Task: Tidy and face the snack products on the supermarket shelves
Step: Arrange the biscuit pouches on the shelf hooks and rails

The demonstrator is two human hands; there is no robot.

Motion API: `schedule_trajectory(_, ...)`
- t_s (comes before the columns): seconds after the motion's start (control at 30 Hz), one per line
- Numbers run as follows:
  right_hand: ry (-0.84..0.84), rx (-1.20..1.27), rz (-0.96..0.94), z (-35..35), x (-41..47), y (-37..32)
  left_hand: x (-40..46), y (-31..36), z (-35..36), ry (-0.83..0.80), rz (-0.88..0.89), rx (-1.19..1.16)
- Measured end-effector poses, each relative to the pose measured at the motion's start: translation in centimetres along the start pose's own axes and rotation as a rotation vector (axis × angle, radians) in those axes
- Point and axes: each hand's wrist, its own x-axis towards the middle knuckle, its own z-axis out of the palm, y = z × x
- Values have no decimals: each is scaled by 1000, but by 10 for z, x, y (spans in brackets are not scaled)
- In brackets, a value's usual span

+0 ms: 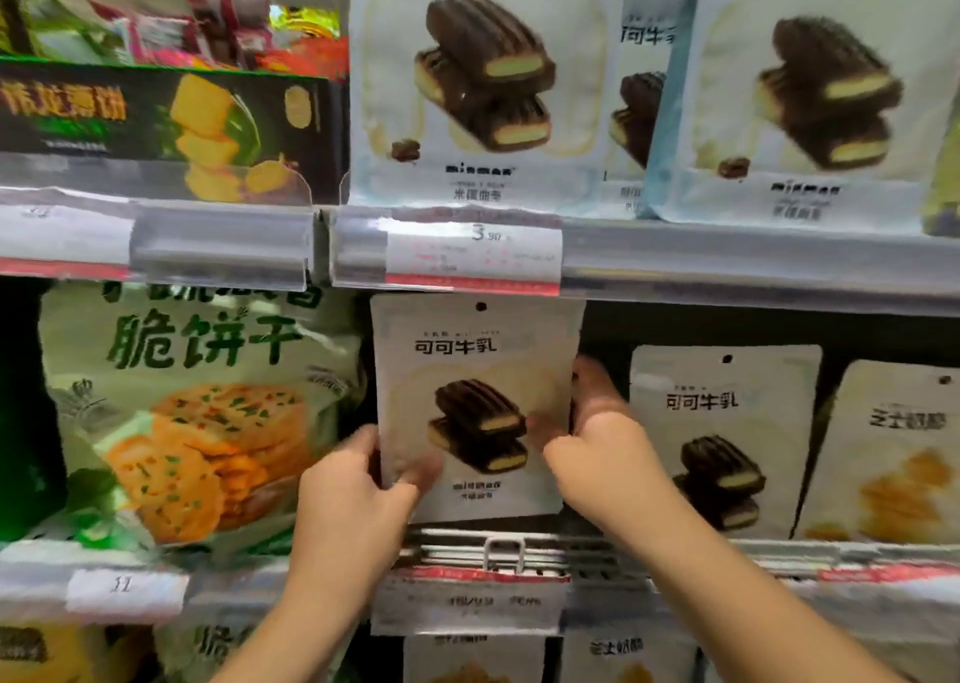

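A white pouch of chocolate cookies [470, 365] stands upright on the middle shelf, face forward. My left hand [353, 495] pinches its lower left corner, thumb on the front. My right hand [597, 433] grips its right edge, thumb on the front and fingers behind. A matching cookie pouch [722, 433] stands set back to the right, apart from the held one.
A green cracker bag [197, 412] leans at the left, close to the held pouch. A pale cheese-snack pouch [893, 454] is at far right. Larger cookie bags [483, 74] fill the upper shelf above the price rail [472, 254]. More pouches [472, 656] sit below.
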Motion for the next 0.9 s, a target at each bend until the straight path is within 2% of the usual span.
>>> schedule_trajectory(0.2,6,-9,261,17,-6,3,4,-13,12,-145,-50,18)
schedule_trajectory(0.43,1,-28,302,20,-22,18,-3,-9,12,-217,-38,89)
schedule_trajectory(0.6,-51,-168,290,16,-28,23,-4,-6,11,-248,-49,113)
schedule_trajectory(0.7,-50,-170,249,12,-31,26,-3,-8,9,-274,-30,137)
schedule_trajectory(0.83,-26,-140,122,3,-47,30,-3,-3,3,-281,31,175)
schedule_trajectory(0.9,-16,-217,9,1,-58,38,-14,-4,-2,-206,106,214)
